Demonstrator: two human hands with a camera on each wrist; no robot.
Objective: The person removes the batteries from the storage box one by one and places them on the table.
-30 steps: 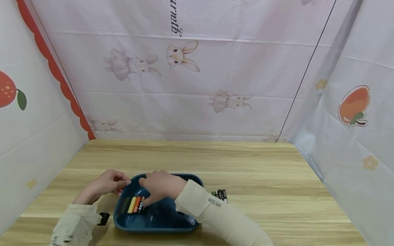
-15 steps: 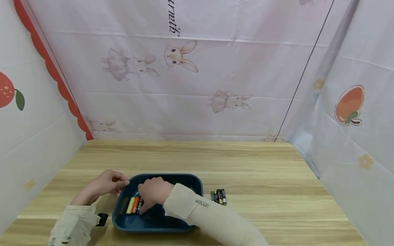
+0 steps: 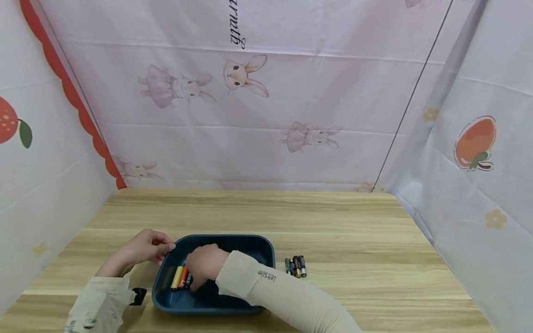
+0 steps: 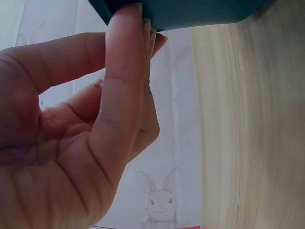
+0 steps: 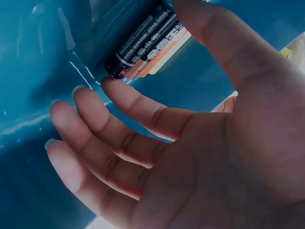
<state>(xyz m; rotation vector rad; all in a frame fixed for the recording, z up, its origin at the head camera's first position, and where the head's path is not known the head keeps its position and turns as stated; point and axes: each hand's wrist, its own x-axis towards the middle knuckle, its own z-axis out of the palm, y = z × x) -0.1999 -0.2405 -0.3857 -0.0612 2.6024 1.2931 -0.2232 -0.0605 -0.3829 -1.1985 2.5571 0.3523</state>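
A dark blue plastic tray (image 3: 212, 311) stands on the table, and my left hand (image 3: 143, 247) pinches its left rim at the far corner. In the left wrist view, the fingertips meet at the tray's edge (image 4: 190, 14). My right hand (image 3: 207, 263) reaches down inside the tray. Its thumb and index finger span a black battery (image 5: 147, 38), touching its two ends, while the other fingers stay loosely bent. Beside that battery lie an orange battery (image 3: 183, 277) and a yellow battery (image 3: 176, 277), side by side near the left wall. The right hand partly hides the black one.
Several more batteries (image 3: 295, 266) lie in a row on the wooden table (image 3: 354, 231), right of the tray. Printed cloth (image 3: 258, 152) hangs behind the table and along both sides. A black strap end (image 3: 139, 296) sticks out from the left sleeve.
My right hand has moved left and slightly nearer inside the tray, closer round the black battery. Its sleeve has uncovered more of the batteries on the table. The left hand stays at the rim.
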